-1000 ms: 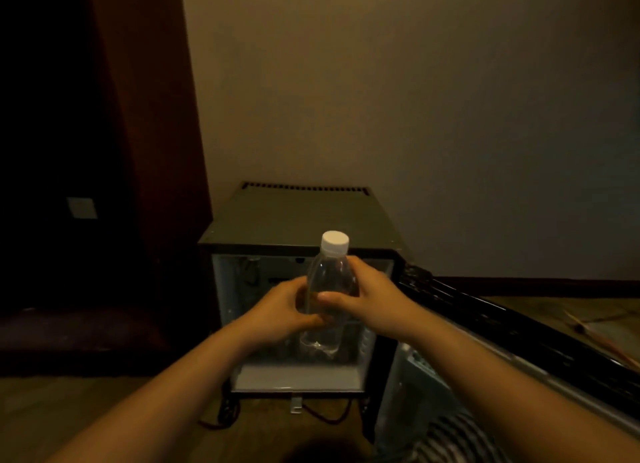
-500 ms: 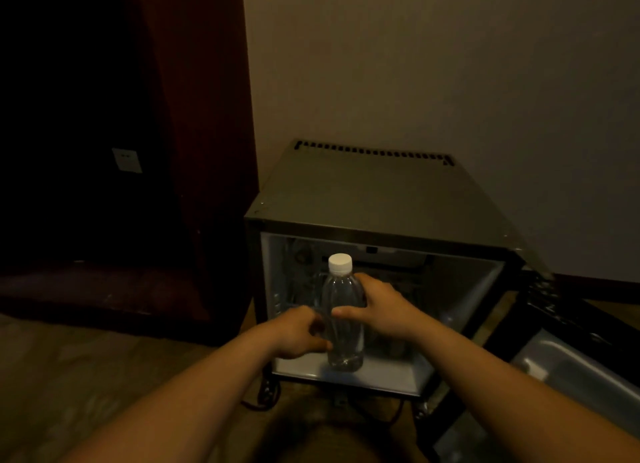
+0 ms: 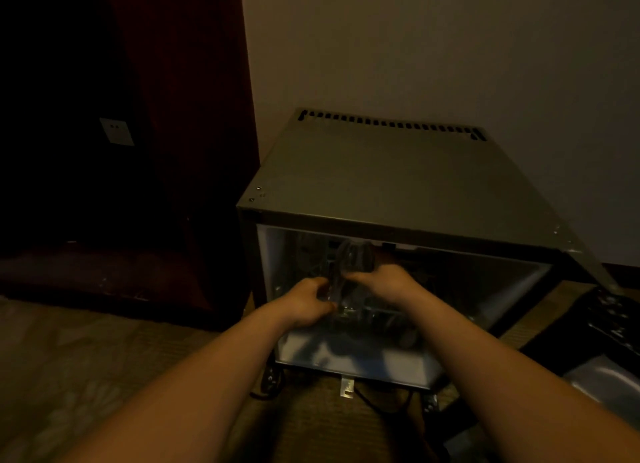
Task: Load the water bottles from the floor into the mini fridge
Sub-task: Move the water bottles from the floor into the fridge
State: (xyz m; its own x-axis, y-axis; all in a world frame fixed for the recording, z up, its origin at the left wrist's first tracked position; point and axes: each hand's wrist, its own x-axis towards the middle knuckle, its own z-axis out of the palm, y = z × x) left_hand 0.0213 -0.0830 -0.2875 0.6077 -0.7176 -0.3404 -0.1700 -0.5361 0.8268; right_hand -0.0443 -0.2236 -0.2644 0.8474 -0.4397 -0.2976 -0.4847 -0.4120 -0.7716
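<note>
A grey mini fridge point(image 3: 398, 172) stands on the floor against the wall, with its front open. Both my hands reach into its cavity. A clear water bottle point(image 3: 349, 265) sits between them, blurred, its top just under the fridge's upper edge. My left hand point(image 3: 304, 301) grips the bottle's left side and my right hand point(image 3: 384, 282) holds it from the right. The bottle's cap is hidden in the dark interior.
The fridge door point(image 3: 602, 327) hangs open at the right, near the floor. A dark red wooden cabinet point(image 3: 180, 151) stands left of the fridge, with a wall socket point(image 3: 116, 131) in the shadow beside it. Cables point(image 3: 381, 402) trail under the fridge's front edge.
Both hands have carried the bottle forward from in front of the fridge into its cavity. The view has come closer and tilted down.
</note>
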